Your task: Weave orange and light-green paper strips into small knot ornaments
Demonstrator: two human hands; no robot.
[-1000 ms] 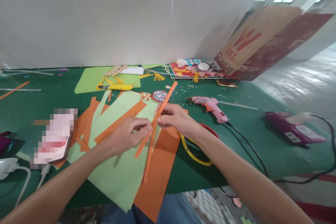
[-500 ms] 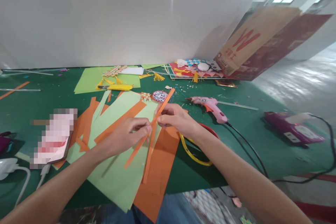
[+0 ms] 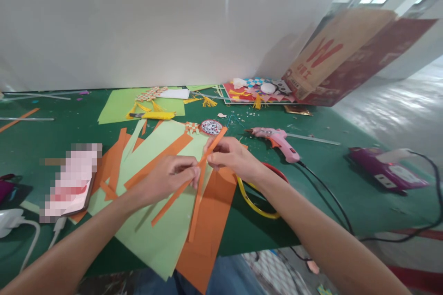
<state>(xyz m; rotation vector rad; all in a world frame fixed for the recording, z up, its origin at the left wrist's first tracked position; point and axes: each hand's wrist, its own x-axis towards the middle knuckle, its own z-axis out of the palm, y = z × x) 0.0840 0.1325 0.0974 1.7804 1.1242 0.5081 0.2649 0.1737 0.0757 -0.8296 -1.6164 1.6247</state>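
Observation:
An orange paper strip (image 3: 169, 206) runs slantwise through both hands, its upper end sticking out past my right fingers. My left hand (image 3: 173, 176) is closed on it with thumb and fingers pinched. Just to the right, my right hand (image 3: 232, 156) pinches the same strip near its upper end. Below the fingers hangs a second orange strip (image 3: 194, 221), whose top is hidden by the hands. Underneath lie light green paper sheets (image 3: 148, 253) and a wide orange sheet (image 3: 211, 221). A small orange-and-white woven paper piece (image 3: 192, 127) lies beyond my fingers.
A pink glue gun (image 3: 277, 140) and a yellow tape roll (image 3: 251, 200) lie to the right. A yellow utility knife (image 3: 157, 115) rests behind the sheets. At left are a blurred-out phone (image 3: 74, 179) and cables; a purple device (image 3: 387, 173) sits far right, a paper bag (image 3: 332, 55) behind.
The slanted orange strip has slid down and to the left through the fingers, so less of it sticks out at the top. Both hands have stayed almost in place.

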